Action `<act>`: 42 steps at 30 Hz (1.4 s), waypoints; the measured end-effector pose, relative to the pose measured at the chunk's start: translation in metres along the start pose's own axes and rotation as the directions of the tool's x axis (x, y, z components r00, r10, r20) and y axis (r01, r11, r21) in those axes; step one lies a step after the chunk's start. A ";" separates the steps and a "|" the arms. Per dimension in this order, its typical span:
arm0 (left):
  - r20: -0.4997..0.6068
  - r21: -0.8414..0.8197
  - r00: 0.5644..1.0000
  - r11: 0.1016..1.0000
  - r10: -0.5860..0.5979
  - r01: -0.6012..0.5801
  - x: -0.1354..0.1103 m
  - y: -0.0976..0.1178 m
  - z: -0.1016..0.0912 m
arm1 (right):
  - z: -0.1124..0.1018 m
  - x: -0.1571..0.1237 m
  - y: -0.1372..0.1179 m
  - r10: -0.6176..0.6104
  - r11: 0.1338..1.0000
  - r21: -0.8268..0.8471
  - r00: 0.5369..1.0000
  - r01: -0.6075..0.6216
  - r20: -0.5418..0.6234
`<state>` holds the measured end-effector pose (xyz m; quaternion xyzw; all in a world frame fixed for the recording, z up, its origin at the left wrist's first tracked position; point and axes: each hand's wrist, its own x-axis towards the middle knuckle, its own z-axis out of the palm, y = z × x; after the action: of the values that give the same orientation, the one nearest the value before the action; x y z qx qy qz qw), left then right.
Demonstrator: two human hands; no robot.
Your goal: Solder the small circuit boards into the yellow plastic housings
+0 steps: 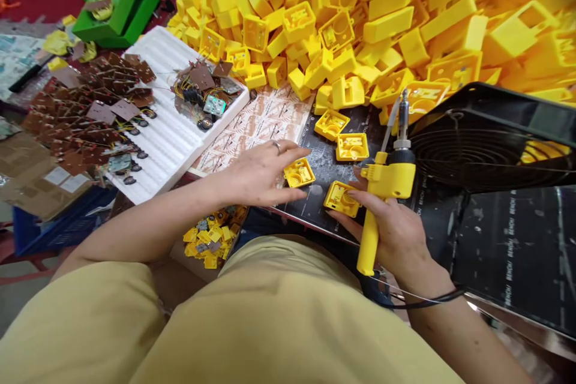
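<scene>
My left hand point(261, 173), a ring on one finger, rests on the black work surface point(517, 252) with its fingers pinched round a small yellow plastic case point(299, 173). My right hand point(390, 229) is closed on the handle of a yellow soldering gun point(386, 192), tip pointing up. Its fingertips also touch a second yellow case point(342, 198). Two more open cases point(332, 124), point(352, 147) lie just beyond.
A huge heap of yellow cases point(360, 18) fills the back. A white foam tray point(171, 138) holds wired circuit boards point(204, 93); more brown boards point(90, 114) lie left. Green bins point(117, 9) stand far left, a black fan point(486, 144) right. Finished yellow parts point(211, 240) sit in a box below.
</scene>
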<state>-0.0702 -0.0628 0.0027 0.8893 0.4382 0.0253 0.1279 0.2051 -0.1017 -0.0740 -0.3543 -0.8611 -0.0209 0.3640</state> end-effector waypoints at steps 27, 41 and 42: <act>-0.313 0.382 0.934 0.878 -0.170 0.288 0.034 -0.093 -0.037 | 0.012 0.010 -0.014 0.079 0.996 -0.038 0.996 -0.081 -0.037; -0.368 -0.293 0.878 0.935 -0.305 0.202 0.005 -0.114 -0.064 | 0.027 0.042 -0.019 -0.095 0.994 0.056 0.991 0.090 0.093; -0.321 -0.322 0.901 0.928 -0.293 0.187 0.003 -0.102 -0.061 | 0.024 0.044 -0.020 -0.103 0.993 0.064 0.991 0.097 0.091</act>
<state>-0.1567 0.0118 0.0354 0.7802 0.5532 0.2355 0.1726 0.1565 -0.0831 -0.0593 -0.3003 -0.8942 0.0030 0.3319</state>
